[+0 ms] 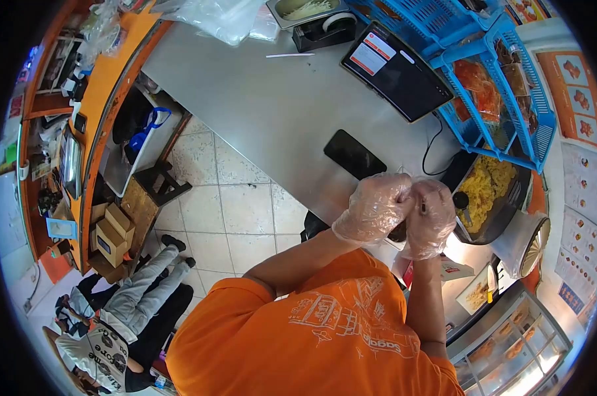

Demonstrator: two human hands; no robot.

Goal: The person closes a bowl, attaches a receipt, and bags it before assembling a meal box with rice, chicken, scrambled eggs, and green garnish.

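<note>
Both hands wear clear plastic gloves and meet above the counter's near edge. My left hand (pixel 376 206) is closed, its fingertips pressed together against the other hand. My right hand (pixel 432 218) is closed too, with curled fingers touching the left. Whatever lies between the fingers is too small or hidden to name. A little brownish patch shows below the hands, mostly covered. Just beyond my left hand lies a black phone (pixel 354 154) on the metal counter (pixel 259 99). Right of my right hand is a dark tray of yellow food (pixel 488 191) with a utensil in it.
A tablet (pixel 397 71) stands behind the phone near blue plastic baskets (pixel 503 86) of packets. A tape dispenser (pixel 323 32) and metal food pan (pixel 305 9) are at the back. A knife (pixel 491 284) and glass display case (pixel 516 336) are lower right. Another person (pixel 104 350) sits at lower left.
</note>
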